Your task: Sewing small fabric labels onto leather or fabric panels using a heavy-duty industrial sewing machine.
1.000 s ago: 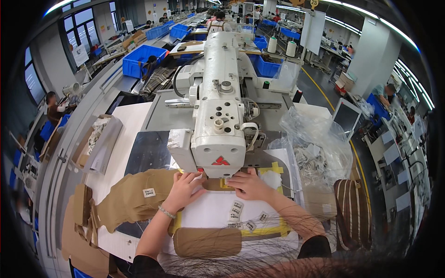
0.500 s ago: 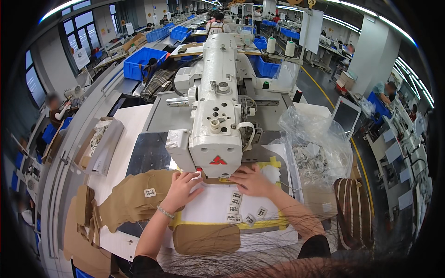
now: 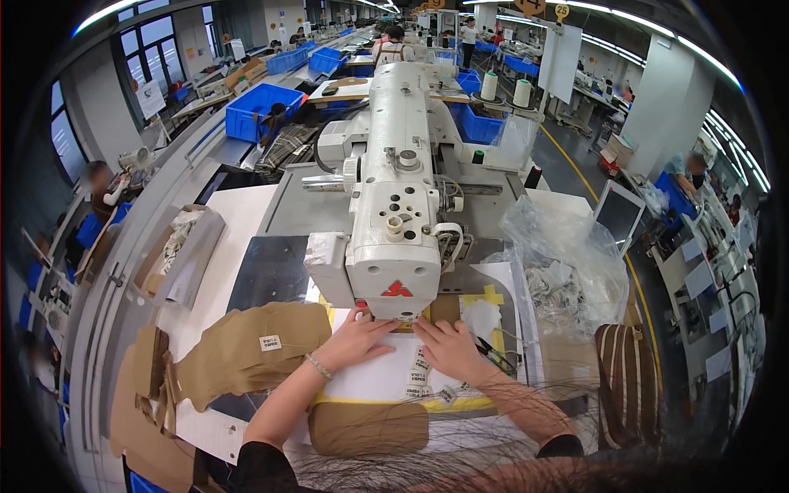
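Observation:
The white head of an industrial sewing machine (image 3: 394,271) stands in front of me. My left hand (image 3: 360,342) lies flat at its lower edge, fingers stretched toward the needle area. Across from it, my right hand (image 3: 450,349) also has its fingers extended, tips at the edge of a brown fabric piece (image 3: 446,309). The needle and the fingertips' exact contact are hidden below the head. Small white labels (image 3: 418,378) lie on the white sheet (image 3: 386,374) between my forearms. Dark-handled snips (image 3: 495,357) lie beside my right hand.
Brown fabric pieces (image 3: 238,349) are heaped at the left, a white label (image 3: 269,343) on top. Another brown piece (image 3: 370,429) lies nearest me. A cardboard box (image 3: 182,259) stands left; a clear plastic bag (image 3: 567,263) and striped cloth (image 3: 627,382) are at the right.
My right hand has come down and toward me, uncovering brown fabric by the machine head. My left hand has flattened closer to the middle. The whole view has shifted slightly.

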{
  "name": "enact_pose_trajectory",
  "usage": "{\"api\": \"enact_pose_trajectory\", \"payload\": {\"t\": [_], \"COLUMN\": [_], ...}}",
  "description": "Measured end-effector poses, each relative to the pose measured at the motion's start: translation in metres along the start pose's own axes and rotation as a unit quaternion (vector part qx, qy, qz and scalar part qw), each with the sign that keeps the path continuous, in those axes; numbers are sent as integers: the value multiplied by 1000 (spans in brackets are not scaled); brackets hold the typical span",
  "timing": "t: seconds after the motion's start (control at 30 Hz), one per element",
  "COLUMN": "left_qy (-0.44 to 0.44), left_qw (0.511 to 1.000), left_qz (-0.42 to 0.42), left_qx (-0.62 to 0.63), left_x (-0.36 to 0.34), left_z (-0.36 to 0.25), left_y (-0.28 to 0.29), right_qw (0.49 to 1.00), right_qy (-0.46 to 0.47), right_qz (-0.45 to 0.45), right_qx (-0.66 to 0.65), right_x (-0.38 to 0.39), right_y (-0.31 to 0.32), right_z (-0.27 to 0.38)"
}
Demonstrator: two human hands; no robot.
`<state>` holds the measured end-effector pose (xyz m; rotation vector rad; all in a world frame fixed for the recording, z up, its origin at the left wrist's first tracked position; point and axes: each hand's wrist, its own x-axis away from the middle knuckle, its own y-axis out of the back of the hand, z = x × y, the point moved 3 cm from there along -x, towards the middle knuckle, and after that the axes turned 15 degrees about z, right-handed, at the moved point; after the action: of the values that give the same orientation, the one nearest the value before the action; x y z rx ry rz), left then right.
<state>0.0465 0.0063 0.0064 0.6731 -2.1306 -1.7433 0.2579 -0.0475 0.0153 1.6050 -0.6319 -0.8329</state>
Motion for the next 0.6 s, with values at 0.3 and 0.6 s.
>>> {"api": "enact_pose_trajectory", "payload": {"t": [0.3,0.6], "left_qy": [6,13], "left_qw": [999,999], "left_qz": [33,-13], "left_qx": [-30,-40], "left_x": [-6,-3], "left_z": [0,-5], "left_y": [5,-1], "right_qw": [998,998], "right_qy": [14,9], "right_qz": [-21,-31], "right_qx": [-51,-61], "right_x": [-7,-11], "right_y": [-4,-9], "right_z": [16,24]}}
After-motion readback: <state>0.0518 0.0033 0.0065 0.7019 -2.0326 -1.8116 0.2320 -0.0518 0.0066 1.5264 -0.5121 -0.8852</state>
